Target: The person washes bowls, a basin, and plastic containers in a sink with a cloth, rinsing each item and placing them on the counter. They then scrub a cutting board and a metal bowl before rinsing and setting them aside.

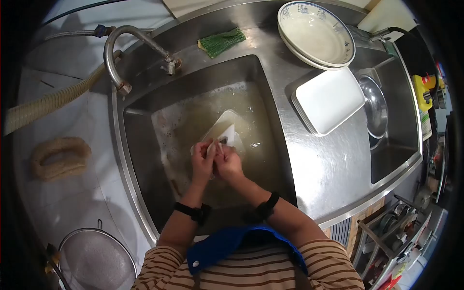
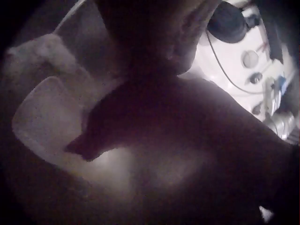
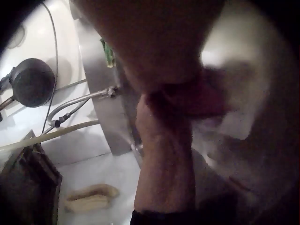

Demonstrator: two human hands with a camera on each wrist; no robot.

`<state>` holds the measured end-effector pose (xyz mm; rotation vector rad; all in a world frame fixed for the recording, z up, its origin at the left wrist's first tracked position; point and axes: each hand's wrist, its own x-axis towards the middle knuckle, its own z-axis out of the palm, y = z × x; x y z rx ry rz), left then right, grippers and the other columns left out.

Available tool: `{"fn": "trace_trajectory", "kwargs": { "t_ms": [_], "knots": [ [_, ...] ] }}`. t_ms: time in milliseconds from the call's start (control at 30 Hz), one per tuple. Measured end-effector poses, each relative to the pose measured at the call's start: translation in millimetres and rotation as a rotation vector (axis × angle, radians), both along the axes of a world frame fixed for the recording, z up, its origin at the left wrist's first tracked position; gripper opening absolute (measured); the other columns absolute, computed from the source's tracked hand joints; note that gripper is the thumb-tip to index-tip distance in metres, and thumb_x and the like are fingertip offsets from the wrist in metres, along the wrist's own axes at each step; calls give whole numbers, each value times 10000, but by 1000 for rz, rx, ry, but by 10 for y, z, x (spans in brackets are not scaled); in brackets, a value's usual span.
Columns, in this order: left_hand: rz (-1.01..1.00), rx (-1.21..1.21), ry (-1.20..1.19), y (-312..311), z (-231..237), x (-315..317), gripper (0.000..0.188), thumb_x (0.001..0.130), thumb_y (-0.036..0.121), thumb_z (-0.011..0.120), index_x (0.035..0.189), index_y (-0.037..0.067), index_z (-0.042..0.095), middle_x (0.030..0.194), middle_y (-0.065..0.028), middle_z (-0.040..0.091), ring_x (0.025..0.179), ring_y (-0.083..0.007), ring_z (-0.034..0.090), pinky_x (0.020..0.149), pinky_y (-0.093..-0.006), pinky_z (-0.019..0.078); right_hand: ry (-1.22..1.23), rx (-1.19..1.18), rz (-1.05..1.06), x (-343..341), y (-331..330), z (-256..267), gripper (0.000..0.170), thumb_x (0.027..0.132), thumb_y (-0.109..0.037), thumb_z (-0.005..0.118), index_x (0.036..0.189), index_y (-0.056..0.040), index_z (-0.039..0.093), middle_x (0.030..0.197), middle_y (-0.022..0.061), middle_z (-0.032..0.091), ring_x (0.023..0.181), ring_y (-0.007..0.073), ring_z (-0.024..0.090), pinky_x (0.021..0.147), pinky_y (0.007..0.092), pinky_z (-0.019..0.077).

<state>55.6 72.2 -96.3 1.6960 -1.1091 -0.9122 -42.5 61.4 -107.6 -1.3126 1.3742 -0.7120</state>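
Note:
Both hands are close together over the cloudy water in the left sink basin (image 1: 278, 159). My left hand (image 1: 202, 162) and my right hand (image 1: 228, 163) have curled fingers around a small pale object (image 1: 211, 151); its kind is hidden by the fingers. Just beyond the fingertips, a white dish (image 1: 226, 117) with rounded corners lies in the water. A white pointed piece (image 1: 231, 133) with a dark patch overlaps that dish. In the left wrist view, the hand is a dark shape beside the pale dish (image 2: 42, 122).
Stacked white rectangular plates (image 1: 333, 99) and blue-patterned bowls (image 1: 316, 36) stand right of the basin. A metal bowl (image 1: 373, 106) sits in the right basin. The faucet (image 1: 113, 63) arches over the left rim; a green scrubber (image 1: 222, 42) lies behind. A strainer (image 1: 96, 261) is lower left.

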Motion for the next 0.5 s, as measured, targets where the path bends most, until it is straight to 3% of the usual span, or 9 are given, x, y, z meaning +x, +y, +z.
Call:
{"fn": "trace_trajectory", "kwargs": {
  "t_ms": [33,67,133,200,300,367,400,467,500],
  "knots": [
    [68,98,369,-41,34,0,351,875,318,476,1091,42,473,1009,-65,560,890,-177,541,782,-287,432,8,-197,-13,48,24,16,323,777,-229,522,1090,-149,524,992,196,522,844,380,536,734,444,439],
    [59,98,368,-64,62,9,351,875,318,476,1091,42,473,1009,-65,560,890,-177,541,782,-287,432,8,-199,-22,66,38,130,323,777,-229,522,1090,-149,524,992,196,522,844,380,536,734,444,439],
    [207,194,987,-114,115,16,441,883,399,434,1135,37,445,995,-56,560,892,-119,531,767,-266,434,32,-172,20,69,33,426,296,745,-149,558,1035,-87,556,1004,159,527,894,350,522,760,399,441],
    [205,231,995,-137,194,-40,443,882,411,427,1089,24,486,938,-59,569,855,-116,538,746,-259,440,59,-257,13,60,-7,386,309,738,-154,575,1041,-100,544,1004,147,512,873,343,527,736,413,437],
    [148,247,966,-80,66,-14,431,884,374,445,1059,-12,524,966,-69,570,845,-121,543,746,-259,443,196,-345,20,25,-128,147,304,741,-183,575,1032,-109,528,998,146,515,856,334,532,697,430,433],
    [172,118,710,-86,243,-126,410,885,324,469,1057,-41,542,972,-64,577,833,-122,543,750,-247,434,403,-373,46,26,-315,-256,277,776,-244,543,1017,-112,509,966,172,527,819,345,539,662,437,430],
    [177,119,706,-57,385,-172,410,885,324,469,1057,-41,542,972,-64,577,833,-122,543,750,-247,434,456,-235,-11,-17,-495,-385,256,791,-269,521,992,-111,526,948,186,532,812,349,540,678,439,429],
    [65,312,115,74,633,-254,382,890,267,472,1088,-56,526,973,-69,583,838,-110,530,762,-230,417,496,-96,-63,-122,-754,-411,248,806,-293,500,968,-110,544,930,201,538,805,353,541,693,442,428],
    [6,146,15,129,480,-247,376,890,265,473,1077,-56,533,957,-63,584,834,-102,522,758,-225,412,533,-109,-111,-190,-827,-316,247,767,-257,526,921,-68,568,932,195,521,833,346,525,705,439,425]
  ]
}}
